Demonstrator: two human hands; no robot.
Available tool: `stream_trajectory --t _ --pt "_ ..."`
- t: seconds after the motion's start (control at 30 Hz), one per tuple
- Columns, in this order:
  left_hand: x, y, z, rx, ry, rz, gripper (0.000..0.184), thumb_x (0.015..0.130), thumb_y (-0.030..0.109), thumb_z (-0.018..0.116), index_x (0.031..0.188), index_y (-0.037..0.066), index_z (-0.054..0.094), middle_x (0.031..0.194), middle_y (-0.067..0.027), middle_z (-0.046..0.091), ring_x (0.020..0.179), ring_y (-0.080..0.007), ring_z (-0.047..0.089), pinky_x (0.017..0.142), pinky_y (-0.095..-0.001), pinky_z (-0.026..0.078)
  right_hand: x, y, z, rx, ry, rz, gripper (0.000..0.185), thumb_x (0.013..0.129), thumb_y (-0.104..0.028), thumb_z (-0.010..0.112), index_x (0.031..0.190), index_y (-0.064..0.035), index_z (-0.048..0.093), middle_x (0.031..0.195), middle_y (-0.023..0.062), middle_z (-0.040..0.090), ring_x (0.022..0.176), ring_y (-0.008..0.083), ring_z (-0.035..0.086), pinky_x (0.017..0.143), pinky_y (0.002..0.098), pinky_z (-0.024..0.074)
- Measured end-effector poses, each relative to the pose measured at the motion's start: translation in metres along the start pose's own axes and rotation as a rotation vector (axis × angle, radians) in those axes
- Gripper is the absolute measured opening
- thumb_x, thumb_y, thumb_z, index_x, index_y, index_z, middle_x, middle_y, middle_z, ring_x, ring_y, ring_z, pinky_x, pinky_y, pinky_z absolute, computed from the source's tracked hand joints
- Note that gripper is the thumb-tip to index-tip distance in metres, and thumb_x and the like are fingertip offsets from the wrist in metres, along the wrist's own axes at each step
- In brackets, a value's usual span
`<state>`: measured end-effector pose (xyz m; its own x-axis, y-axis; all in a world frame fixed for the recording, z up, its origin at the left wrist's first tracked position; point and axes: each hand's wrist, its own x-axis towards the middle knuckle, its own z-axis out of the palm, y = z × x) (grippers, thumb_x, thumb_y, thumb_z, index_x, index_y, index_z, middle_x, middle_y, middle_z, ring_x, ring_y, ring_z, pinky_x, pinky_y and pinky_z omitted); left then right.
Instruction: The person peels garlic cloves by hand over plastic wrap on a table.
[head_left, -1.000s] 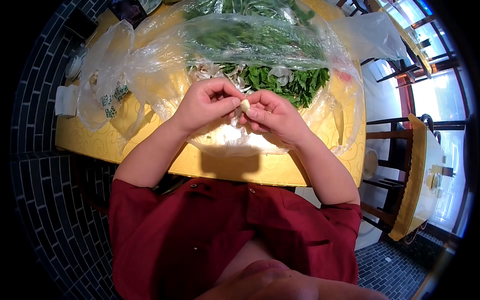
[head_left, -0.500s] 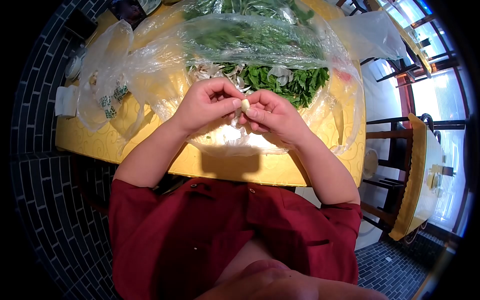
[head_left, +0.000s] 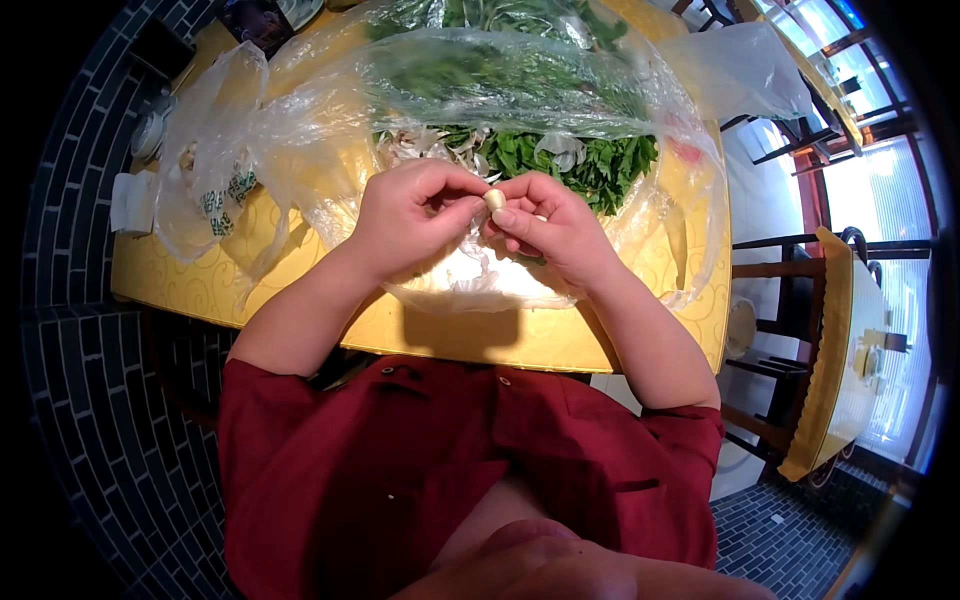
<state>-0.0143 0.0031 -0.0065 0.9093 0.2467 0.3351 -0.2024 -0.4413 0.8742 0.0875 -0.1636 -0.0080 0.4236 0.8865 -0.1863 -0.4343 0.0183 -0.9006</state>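
Between my two hands is a pale garlic clove (head_left: pixel 494 200), held above the plastic on the table. My right hand (head_left: pixel 556 228) is closed on it, thumb against its side. A second small pale piece shows among that hand's curled fingers, perhaps another clove. My left hand (head_left: pixel 415 218) is closed too, its thumb and forefinger pinching at the clove's left end. Just behind the hands lie papery garlic skins (head_left: pixel 410 146) and green leaves (head_left: pixel 610 168). White scraps (head_left: pixel 475 272) rest on the lit plastic below my hands.
A large clear plastic bag (head_left: pixel 500 80) covers more greens across the yellow-clothed table (head_left: pixel 440 335). At the left stand another clear bag (head_left: pixel 205 180) with printed green marks and a white box (head_left: pixel 132 203). Chairs and a second table (head_left: pixel 845 350) are at the right.
The clove has turned slightly between my fingertips, and my right fingers have shifted around it. A second pale piece now shows in my right hand. My arms stay nearly still.
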Motion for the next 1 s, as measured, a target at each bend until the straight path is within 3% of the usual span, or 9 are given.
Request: stream_trajectory --t 0.37,0.5,0.6,0.87,1.0 --pt "0.0014 0.0037 -0.0037 0.304 0.013 0.247 0.010 0.075 0.002 0.068 0.085 0.002 0.066 0.077 -0.0076 0.065 0.063 -0.0138 0.061 0.055 -0.0235 0.048 0.0019 0.0052 0.0004 -0.182 0.079 -0.069 0.022 0.085 -0.010 0.064 0.100 0.0013 0.053 0.075 0.0022 0.056 0.065 0.0073 0.052 0.057 0.0219 0.0428" --pt "0.0022 0.0034 -0.0027 0.295 0.019 0.268 0.008 0.074 0.002 0.068 0.081 0.003 0.065 0.074 -0.0069 0.064 0.060 -0.0140 0.059 0.053 -0.0242 0.047 0.0014 0.0059 0.0000 -0.309 0.125 -0.082 0.023 0.083 -0.012 0.066 0.098 0.0005 0.054 0.074 0.0013 0.055 0.065 0.0071 0.053 0.057 0.0219 0.0437" --pt "0.0027 0.0040 -0.0027 0.298 0.014 0.274 0.008 0.073 0.002 0.068 0.080 0.003 0.064 0.073 -0.0066 0.062 0.058 -0.0140 0.058 0.053 -0.0246 0.046 -0.0012 0.0009 0.0023 -0.597 0.169 -0.169 0.025 0.081 -0.016 0.068 0.097 -0.0009 0.055 0.074 0.0013 0.055 0.067 0.0080 0.054 0.059 0.0235 0.0455" --pt "0.0019 0.0026 -0.0020 0.297 -0.016 0.243 0.007 0.071 0.000 0.065 0.077 0.003 0.062 0.071 -0.0063 0.060 0.057 -0.0146 0.056 0.051 -0.0255 0.045 -0.0002 0.0041 -0.0001 -0.769 0.180 -0.232 0.028 0.078 -0.020 0.070 0.095 -0.0026 0.056 0.077 0.0052 0.059 0.071 0.0135 0.057 0.065 0.0277 0.0472" --pt "0.0014 0.0053 -0.0006 0.268 -0.009 0.181 0.006 0.071 0.005 0.063 0.076 0.004 0.060 0.068 -0.0094 0.057 0.058 -0.0228 0.057 0.052 -0.0316 0.046 0.0011 0.0084 -0.0023 -0.763 0.174 -0.263 0.027 0.079 -0.020 0.070 0.095 -0.0028 0.057 0.077 0.0057 0.059 0.072 0.0148 0.058 0.065 0.0286 0.0474"
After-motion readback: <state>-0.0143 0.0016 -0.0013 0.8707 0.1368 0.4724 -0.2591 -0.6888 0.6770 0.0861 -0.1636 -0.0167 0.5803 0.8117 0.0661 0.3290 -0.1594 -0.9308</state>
